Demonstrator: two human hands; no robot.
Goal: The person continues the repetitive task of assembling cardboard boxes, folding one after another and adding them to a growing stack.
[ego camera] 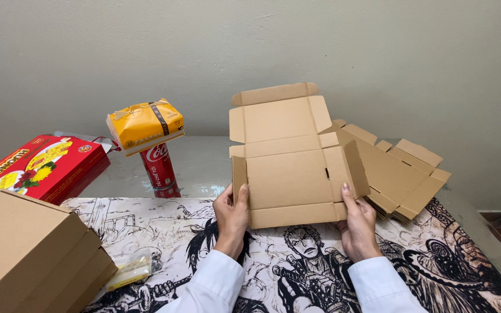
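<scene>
Both hands, my left hand (pixel 231 217) and right hand (pixel 357 223), pinch the half-folded cardboard box (pixel 288 174) by its side flaps; flat blanks (pixel 398 174) lie seemingly stacked near the tabletop's right edge.

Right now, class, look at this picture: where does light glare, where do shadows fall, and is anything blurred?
Head view: even, soft indoor light; the glass tabletop mirrors the red soda can; faint shadows lie under the unfolded cardboard box held by the left hand and right hand; the stacked boxes at the near left corner look slightly soft.
</scene>
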